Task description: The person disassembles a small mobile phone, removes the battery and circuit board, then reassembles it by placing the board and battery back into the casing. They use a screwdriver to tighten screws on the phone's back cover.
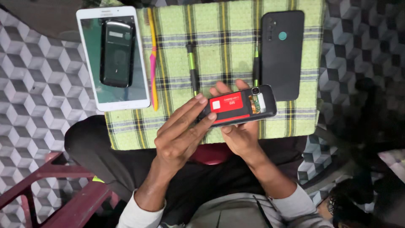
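Far left, a white tablet [113,59] carries a small black phone [117,52]. Beside it lies 1 yellow brush [152,63] on the checked cloth [223,25]. My left hand [179,135], fingers pressed together, touches the left end of the open-backed phone [239,106]. Its long axis runs left-right. My right hand [240,137] cradles it underneath. Right: 1 dark phone [282,55].
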